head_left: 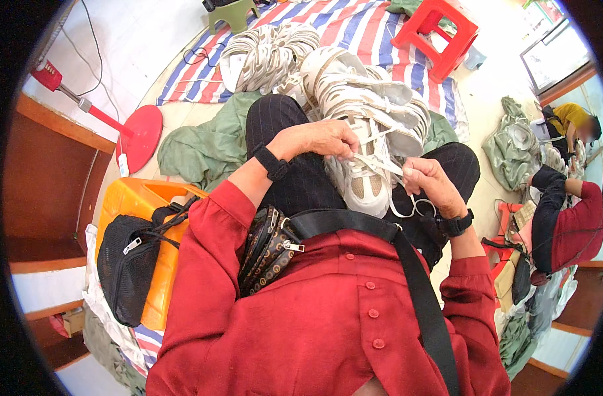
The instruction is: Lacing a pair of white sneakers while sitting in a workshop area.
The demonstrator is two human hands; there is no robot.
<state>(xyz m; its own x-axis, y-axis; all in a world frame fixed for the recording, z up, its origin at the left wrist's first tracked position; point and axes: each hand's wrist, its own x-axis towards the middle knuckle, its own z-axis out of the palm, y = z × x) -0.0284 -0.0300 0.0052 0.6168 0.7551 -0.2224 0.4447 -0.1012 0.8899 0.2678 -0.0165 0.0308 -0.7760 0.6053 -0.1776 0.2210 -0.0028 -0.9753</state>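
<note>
Sneaker (367,181) rests on the lap; light, soft upper, best gripped at the sole. Lace (407,201): limp, thin. Left hand (318,138) fingers pinch lace at the eyelets; right hand (430,181) fingers pinch its loop. More sneakers (361,92) piled beyond.

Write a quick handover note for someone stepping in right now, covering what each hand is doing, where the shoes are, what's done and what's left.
Left hand: pinching a white lace at the top of the white sneaker on the lap.
Right hand: closed on the other end of the lace, which loops down beside the knee.
Shoes: the one in hand rests on the dark trousers; a pile of matching sneakers sits just beyond the knees, and another bundle lies on the striped tarp.
Done: the lace looks partly threaded.
Left: finishing this shoe's lacing; whether the piled shoes are laced is unclear.
</note>
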